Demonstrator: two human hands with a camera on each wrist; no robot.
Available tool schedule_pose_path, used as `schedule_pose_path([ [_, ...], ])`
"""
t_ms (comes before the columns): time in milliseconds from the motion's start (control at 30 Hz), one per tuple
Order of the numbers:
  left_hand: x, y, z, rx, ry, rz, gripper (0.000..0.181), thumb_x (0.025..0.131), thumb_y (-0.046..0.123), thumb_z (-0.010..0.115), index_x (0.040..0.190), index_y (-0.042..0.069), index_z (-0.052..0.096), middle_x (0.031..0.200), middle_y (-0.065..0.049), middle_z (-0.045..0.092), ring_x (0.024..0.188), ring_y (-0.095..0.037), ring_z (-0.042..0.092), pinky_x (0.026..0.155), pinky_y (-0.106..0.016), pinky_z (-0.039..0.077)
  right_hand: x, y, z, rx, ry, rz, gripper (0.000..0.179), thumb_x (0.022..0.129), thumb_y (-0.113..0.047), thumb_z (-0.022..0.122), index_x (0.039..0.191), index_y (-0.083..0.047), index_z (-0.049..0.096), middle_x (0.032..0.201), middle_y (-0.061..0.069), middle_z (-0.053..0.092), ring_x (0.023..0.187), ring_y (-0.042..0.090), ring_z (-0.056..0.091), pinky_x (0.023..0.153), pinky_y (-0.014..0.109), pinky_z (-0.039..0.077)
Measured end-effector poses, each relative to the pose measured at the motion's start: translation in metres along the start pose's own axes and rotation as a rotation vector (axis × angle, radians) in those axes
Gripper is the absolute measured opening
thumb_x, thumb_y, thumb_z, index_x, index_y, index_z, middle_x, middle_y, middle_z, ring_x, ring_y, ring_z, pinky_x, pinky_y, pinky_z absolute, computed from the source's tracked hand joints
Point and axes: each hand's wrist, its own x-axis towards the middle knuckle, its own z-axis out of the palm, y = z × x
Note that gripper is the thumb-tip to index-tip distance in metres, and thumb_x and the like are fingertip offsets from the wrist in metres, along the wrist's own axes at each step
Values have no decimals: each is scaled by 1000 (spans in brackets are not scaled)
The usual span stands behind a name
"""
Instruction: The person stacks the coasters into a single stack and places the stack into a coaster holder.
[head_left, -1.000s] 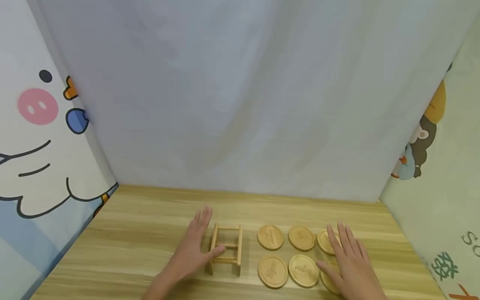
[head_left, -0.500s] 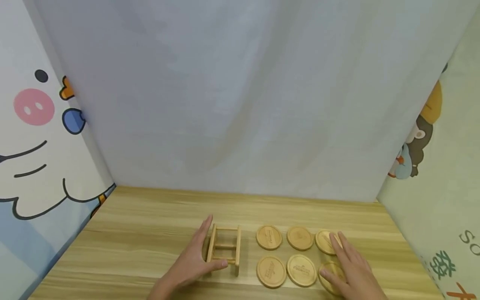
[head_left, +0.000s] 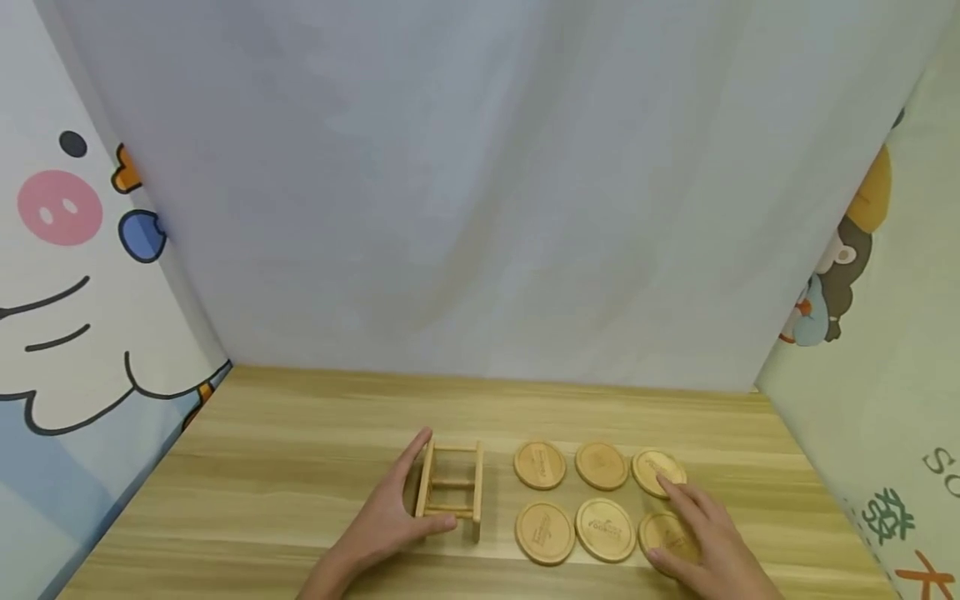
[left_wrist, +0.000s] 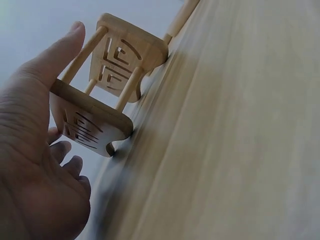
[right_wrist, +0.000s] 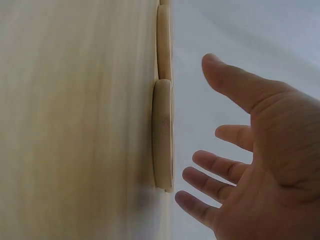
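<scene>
A small wooden rack (head_left: 477, 492), two side panels joined by dowels, stands on the table left of the coasters. My left hand (head_left: 390, 517) is spread round its left side, thumb along the front, index finger towards the back. In the left wrist view the fingers lie close to the cut-out side panel (left_wrist: 85, 122); firm contact cannot be told. Several round wooden coasters lie flat in two rows. My right hand (head_left: 712, 542) hovers over the near right coaster (head_left: 667, 533), partly hiding it. The right wrist view shows those fingers (right_wrist: 215, 165) spread apart, holding nothing.
The coasters stand in a far row, including a middle one (head_left: 602, 465), and a near row, including a left one (head_left: 545, 533). A pale cloth (head_left: 480, 208) hangs behind the wooden table (head_left: 315, 417). Printed cloths (head_left: 60, 333) flank both sides.
My left hand has closed in on the rack's left side. The right hand has drawn back slightly and lowered towards the near right coaster, uncovering more of the far right one.
</scene>
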Motion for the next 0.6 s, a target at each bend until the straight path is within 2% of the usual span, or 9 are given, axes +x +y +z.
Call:
schedule_pose_path([
  [200,4,-2,5,-67,15,-4,120,86,39,97,179,25,23,183,-12,24,166,-47,25,127,-77,25,-3,8,3,-14,56,-74,94,74,-26,105,154,-5,60,134,17,61,120,38,59,88,68,57],
  [400,6,-5,7,-172,2,2,115,91,33,95,179,21,22,184,-10,22,169,-36,23,134,-59,22,-1,13,6,-70,85,-128,97,66,-31,109,150,-12,65,129,1,61,116,13,55,86,45,57],
  [467,7,-5,7,-189,0,4,115,91,31,95,179,19,22,184,-11,21,169,-36,22,134,-56,22,-1,14,6,-71,78,-130,97,66,-32,109,150,-12,65,127,-1,61,115,9,54,86,39,56],
  [600,5,-6,8,-212,1,0,115,91,29,95,179,18,21,183,-11,22,169,-35,23,134,-53,22,-3,14,7,-61,65,-135,98,65,-31,110,150,-11,65,125,-2,60,112,8,54,83,35,55],
])
